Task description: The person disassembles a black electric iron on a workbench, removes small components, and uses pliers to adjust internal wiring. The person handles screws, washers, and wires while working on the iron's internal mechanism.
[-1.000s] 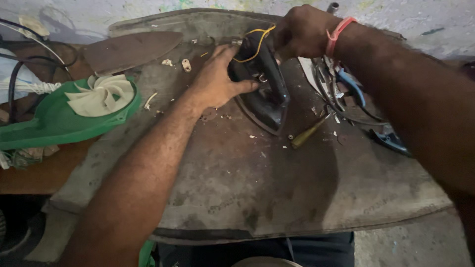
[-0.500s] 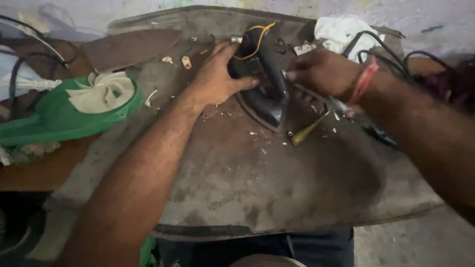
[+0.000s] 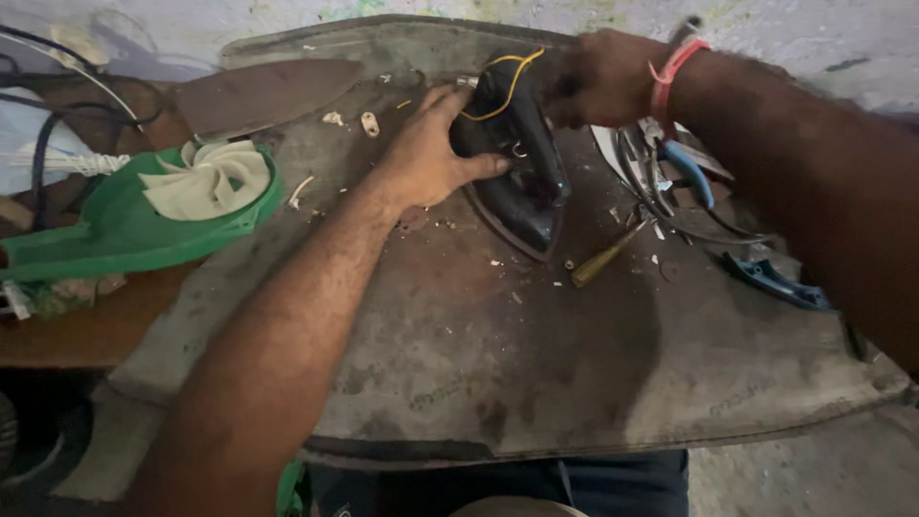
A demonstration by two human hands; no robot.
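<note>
The left hand [image 3: 426, 153] clamps the black wedge-shaped clothes iron [image 3: 512, 158] flat on the worn grey board [image 3: 498, 373], seemingly steadying it; at the iron's far end the right hand [image 3: 598, 81] closes near its yellow wires [image 3: 507, 72], grip unclear, a yellow-handled screwdriver [image 3: 603, 257] just beside

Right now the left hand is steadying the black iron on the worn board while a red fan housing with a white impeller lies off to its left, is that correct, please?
Not quite: the head view shows the fan housing is green, not red. The rest holds: the left hand steadies the black iron on the worn board, and the white impeller sits in the housing to its left.
</note>
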